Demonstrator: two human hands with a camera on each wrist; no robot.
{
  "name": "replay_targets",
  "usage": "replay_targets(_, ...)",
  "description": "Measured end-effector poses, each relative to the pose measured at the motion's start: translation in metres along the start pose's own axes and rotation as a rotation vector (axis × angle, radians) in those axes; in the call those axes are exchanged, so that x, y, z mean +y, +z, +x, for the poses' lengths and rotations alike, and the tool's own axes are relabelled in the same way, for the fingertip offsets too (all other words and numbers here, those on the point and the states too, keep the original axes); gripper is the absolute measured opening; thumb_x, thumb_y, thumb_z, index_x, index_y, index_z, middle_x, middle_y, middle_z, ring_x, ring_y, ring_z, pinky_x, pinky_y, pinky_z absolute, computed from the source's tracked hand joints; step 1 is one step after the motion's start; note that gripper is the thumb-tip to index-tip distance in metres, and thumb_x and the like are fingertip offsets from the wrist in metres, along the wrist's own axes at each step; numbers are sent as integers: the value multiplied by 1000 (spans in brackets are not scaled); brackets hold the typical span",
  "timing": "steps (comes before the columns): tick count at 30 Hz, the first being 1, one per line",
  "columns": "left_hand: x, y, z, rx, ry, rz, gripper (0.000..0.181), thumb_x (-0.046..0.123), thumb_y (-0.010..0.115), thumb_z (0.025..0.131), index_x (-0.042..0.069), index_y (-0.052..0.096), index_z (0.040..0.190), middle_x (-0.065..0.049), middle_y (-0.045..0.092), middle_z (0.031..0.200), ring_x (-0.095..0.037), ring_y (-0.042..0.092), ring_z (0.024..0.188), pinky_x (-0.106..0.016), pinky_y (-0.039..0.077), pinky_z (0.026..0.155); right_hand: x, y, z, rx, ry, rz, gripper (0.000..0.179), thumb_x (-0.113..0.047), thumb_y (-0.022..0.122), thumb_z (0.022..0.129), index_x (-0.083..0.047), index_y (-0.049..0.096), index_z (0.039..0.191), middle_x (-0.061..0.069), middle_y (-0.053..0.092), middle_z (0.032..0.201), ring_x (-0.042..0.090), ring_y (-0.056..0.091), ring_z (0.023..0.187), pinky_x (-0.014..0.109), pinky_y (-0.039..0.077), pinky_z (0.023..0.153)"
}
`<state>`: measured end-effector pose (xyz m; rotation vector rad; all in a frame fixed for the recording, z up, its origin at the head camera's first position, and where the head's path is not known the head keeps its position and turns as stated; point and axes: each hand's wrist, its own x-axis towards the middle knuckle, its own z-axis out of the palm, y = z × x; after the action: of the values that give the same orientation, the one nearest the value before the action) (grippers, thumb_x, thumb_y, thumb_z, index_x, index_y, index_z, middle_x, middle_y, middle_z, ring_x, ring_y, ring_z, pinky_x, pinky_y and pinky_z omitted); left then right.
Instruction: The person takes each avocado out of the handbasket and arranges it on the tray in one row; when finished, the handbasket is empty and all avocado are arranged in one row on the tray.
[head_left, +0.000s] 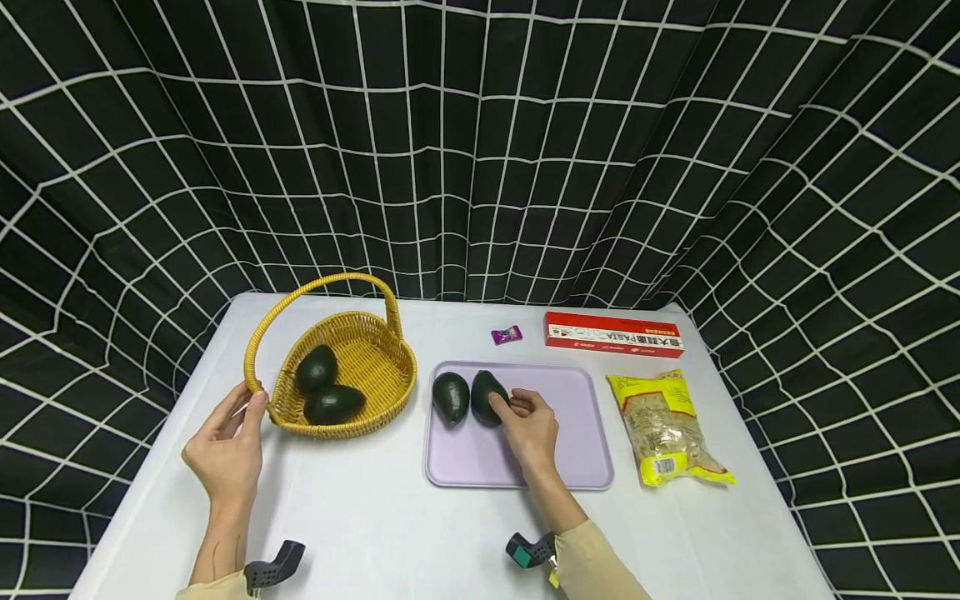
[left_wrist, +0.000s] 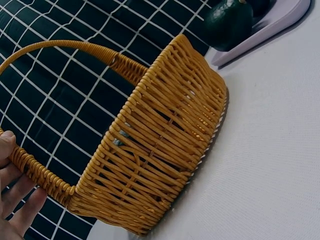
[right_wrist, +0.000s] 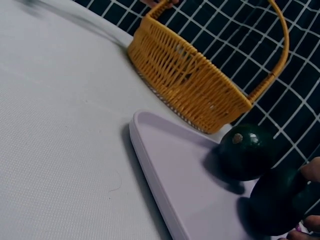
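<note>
My left hand (head_left: 228, 442) pinches the lower left end of the handle of a yellow wicker basket (head_left: 397, 392), thumb and fingers on either side in the left wrist view. Inside the basket lie two dark green avocados, one (head_left: 317, 369) behind the other (head_left: 334, 405). On a pale purple tray (head_left: 480, 458), my right hand (head_left: 531, 429) holds an avocado (head_left: 487, 398) between thumb and fingers. This avocado still sits at the tray's surface, close beside a second avocado (head_left: 451, 398) on its left. The right fingertips are partly cut off in the right wrist view.
Behind the tray lie a small purple wrapped candy (head_left: 506, 334) and a long red pasta box (head_left: 613, 334). A yellow and clear bag of food (head_left: 667, 429) lies right of the tray. All stand on a white table (head_left: 360, 508), with a black gridded curtain (head_left: 450, 167) behind.
</note>
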<state>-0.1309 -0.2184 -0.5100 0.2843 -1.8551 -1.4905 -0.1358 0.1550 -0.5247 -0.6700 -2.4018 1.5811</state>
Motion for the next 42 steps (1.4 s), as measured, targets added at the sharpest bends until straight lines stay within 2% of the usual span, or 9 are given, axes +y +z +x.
replay_targets(7,0,0,0,-2,1,-5,28,12,79,94,5,78,121,21,75,104,3,75,90,-8,58,83,0,-1,0,-16,-9,9,53,-38,86,86,-4,72,124,12,77,112,25,75,102,42,62,92)
replay_targets(14,1,-1,0,-2,-7,0,29,12,79,94,5,77,122,21,75,105,4,75,91,-8,58,83,-1,0,0,-20,-18,-5,41,-36,84,89,-6,76,115,11,78,106,23,76,95,31,63,81)
replay_targets(22,0,0,0,-7,-3,-1,29,12,79,94,5,77,122,20,76,105,3,75,91,-8,58,84,1,1,2,24,27,4,41,-38,83,90,-6,76,113,11,77,102,20,74,92,23,58,74)
replay_targets(42,1,-1,0,-9,-21,12,30,14,79,94,7,77,123,19,76,106,4,74,92,-7,58,83,3,1,3,38,40,21,43,-40,80,92,-4,74,114,12,76,104,21,74,93,26,58,77)
